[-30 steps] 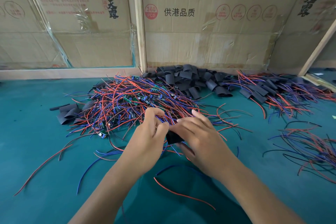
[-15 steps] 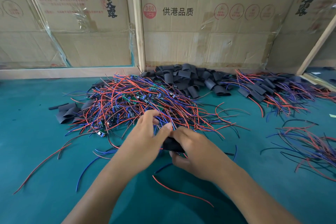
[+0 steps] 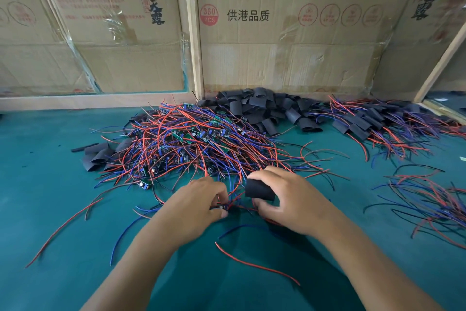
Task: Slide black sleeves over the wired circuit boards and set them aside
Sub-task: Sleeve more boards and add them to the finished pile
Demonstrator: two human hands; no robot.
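- A black sleeve (image 3: 259,189) is pinched in the closed grip of the right hand (image 3: 290,203), held just above the counter (image 3: 50,209).
- Beside it, red and blue wires (image 3: 233,203) are pinched by the left hand (image 3: 199,206), its grip closed on them.
- Bare green counter is left at the near left.
- Behind lies the tangle of wired circuit boards (image 3: 191,141).
- Loose sleeves (image 3: 262,109) are heaped against the cardboard wall (image 3: 277,66).

I have a single view, from the wide-angle camera worn on the person's head, looking forward and down across the green table (image 3: 50,209) toward the cardboard wall (image 3: 290,53) at its far edge. It sits close above the forearms, which enter from the bottom edge. The wide lens bends the wooden post (image 3: 194,33) and side edges.
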